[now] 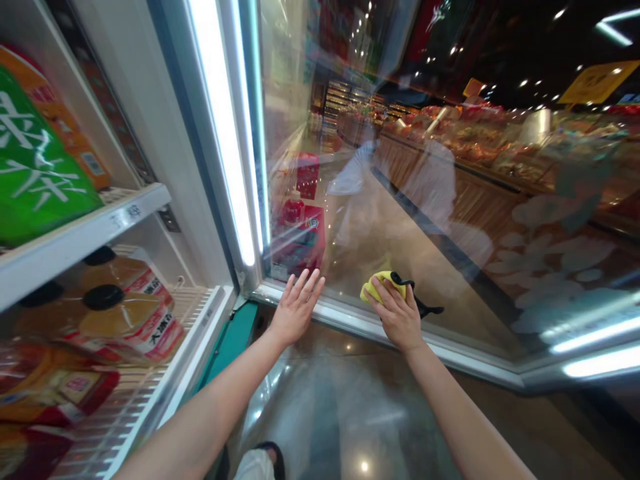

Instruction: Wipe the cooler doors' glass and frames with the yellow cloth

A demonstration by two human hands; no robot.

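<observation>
A glass door point(345, 253) with a pale metal frame stands swung outward in front of me. My right hand point(397, 310) presses a yellow and black cloth point(374, 285) against the lower part of the glass. Part of the cloth is hidden under the palm, and a dark end sticks out to the right. My left hand point(296, 310) has its fingers stretched out over the bottom frame, near the hinge corner. It holds nothing, and I cannot tell whether its fingertips touch the glass.
Left of me are lit shelves point(107, 220) with a green package point(37, 167) above and bottles with black caps point(120, 310) below. Red boxes point(307, 233) show through the glass. A shoe point(270, 457) is on the shiny floor point(330, 407).
</observation>
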